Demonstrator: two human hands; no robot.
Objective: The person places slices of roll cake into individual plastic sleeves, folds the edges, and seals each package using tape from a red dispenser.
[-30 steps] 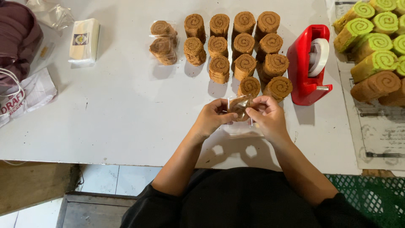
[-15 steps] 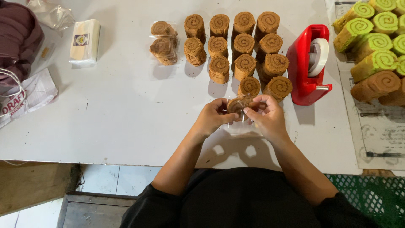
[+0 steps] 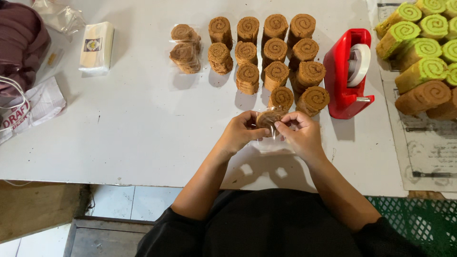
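My left hand [image 3: 242,131] and my right hand [image 3: 299,134] meet over the white table [image 3: 124,133], both pinching one brown swirl roll slice [image 3: 267,119] that sits inside a clear plastic wrapper [image 3: 272,143]. The wrapper hangs down between my fingers. Just beyond my hands stand several bare brown roll slices [image 3: 276,50] in rows. Two wrapped slices [image 3: 184,47] lie to the left of those rows.
A red tape dispenser [image 3: 347,74] stands right of the slices. Green and brown swirl rolls [image 3: 421,47] lie on printed paper at the far right. A small white packet [image 3: 96,46], clear bags and a dark cloth [image 3: 16,43] sit at the left. A green crate [image 3: 419,219] is below right.
My hands have kept working the wrapper around the slice in the same spot; fingers shifted slightly. Nothing else on the table has moved.
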